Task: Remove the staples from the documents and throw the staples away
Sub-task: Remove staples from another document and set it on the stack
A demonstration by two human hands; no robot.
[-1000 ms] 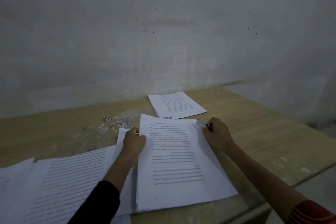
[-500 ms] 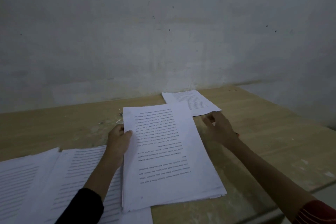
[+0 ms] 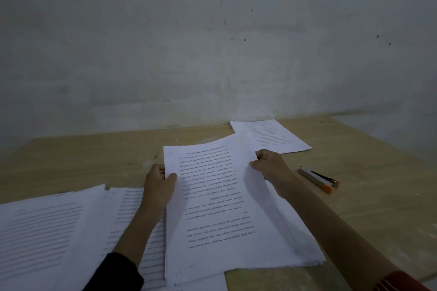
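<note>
On table (image 3: 354, 208): document (image 3: 224, 215), left hand (image 3: 158, 186) gripping edge, right hand (image 3: 272, 168) pinching top sheet; staple search likely; next, fetch nearby tool (image 3: 318, 178).

Wooden table (image 3: 354, 220) bears paper stacks (image 3: 47, 231), a stapler-like tool (image 3: 318, 179) — and, seemingly, staple scraps (image 3: 179, 143).

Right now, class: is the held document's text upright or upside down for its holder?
Upside down: the document shows inverted letters, gripped by left hand and right hand.
</note>
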